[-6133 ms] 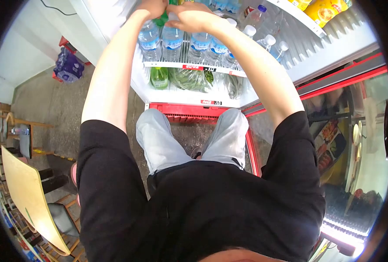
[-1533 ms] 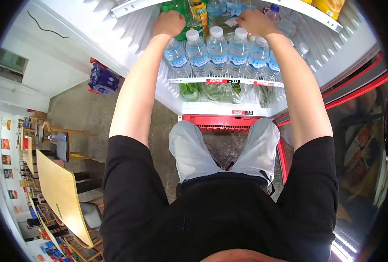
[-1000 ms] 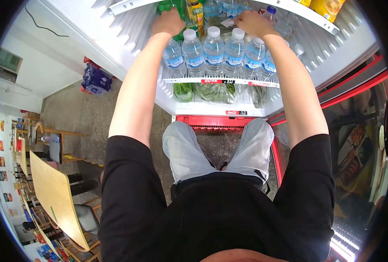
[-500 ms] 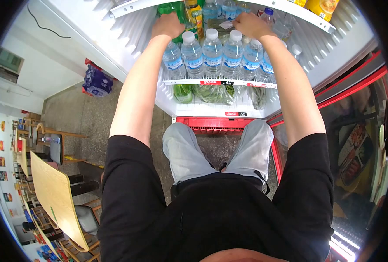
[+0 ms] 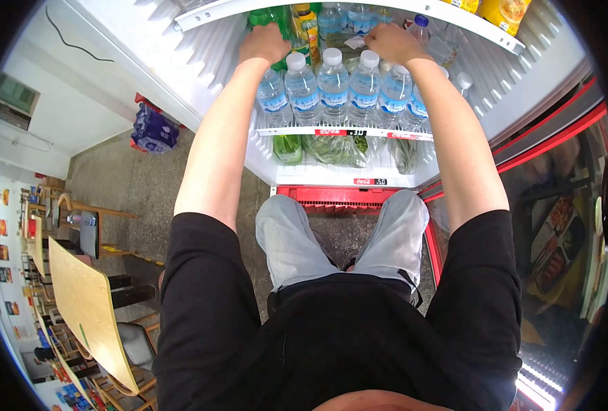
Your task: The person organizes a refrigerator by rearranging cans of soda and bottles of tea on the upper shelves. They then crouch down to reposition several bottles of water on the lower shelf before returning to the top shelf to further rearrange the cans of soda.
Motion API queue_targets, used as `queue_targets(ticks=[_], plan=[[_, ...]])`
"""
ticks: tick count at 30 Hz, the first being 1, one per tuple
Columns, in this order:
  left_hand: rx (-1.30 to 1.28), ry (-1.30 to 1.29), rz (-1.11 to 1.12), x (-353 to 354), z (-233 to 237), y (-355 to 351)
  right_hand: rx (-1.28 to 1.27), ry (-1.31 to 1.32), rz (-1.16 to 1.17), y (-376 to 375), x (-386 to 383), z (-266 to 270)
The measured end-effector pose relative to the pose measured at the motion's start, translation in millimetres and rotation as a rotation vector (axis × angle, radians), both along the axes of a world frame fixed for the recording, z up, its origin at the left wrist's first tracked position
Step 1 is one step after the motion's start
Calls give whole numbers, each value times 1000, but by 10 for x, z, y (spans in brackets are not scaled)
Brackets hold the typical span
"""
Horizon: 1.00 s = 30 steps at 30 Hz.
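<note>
Both of my hands reach into an open fridge, above a front row of several clear water bottles (image 5: 333,85) with white caps and blue labels. My left hand (image 5: 265,45) is closed beside green bottles (image 5: 276,15) at the back left; what it grips is hidden. Over a plastic bag of greens (image 5: 345,42), my right hand (image 5: 391,42) has its fingers curled together near the bag's edge, and I cannot make out what is between them. A yellow-labelled bottle (image 5: 308,29) stands between the hands.
Bagged green vegetables (image 5: 334,149) and a green bottle (image 5: 288,148) lie on the lower shelf. An upper shelf edge (image 5: 358,4) crosses above the hands. The glass door (image 5: 550,226) hangs open at right. Wooden tables (image 5: 88,301) stand at left.
My right hand has shifted very slightly down and left. The view has moved a little; the bottles stand as before.
</note>
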State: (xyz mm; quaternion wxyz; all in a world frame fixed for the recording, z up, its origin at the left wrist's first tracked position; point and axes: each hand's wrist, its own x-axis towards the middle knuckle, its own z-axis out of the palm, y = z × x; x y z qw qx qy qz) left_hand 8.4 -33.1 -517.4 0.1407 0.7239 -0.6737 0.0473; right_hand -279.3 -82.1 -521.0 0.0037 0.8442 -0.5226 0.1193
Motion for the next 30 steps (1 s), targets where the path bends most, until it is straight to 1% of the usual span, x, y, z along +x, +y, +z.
queue_targets(ticks=[10,20,25,28,30], plan=[[8,-2,-14,7,-7,-21,22,11,3,-31,0,-14],[7,-4,-14,1,3,-4,-13,37,19,-98,-10,-78],[28,5,-4,-20,34,17,18,-1,-15,17,15,8],[25,12,-7,0,2,-18,-15,31,33,-27,9,-18],[26,23,-9,13,-9,-36,12,14,15,46,3,38]])
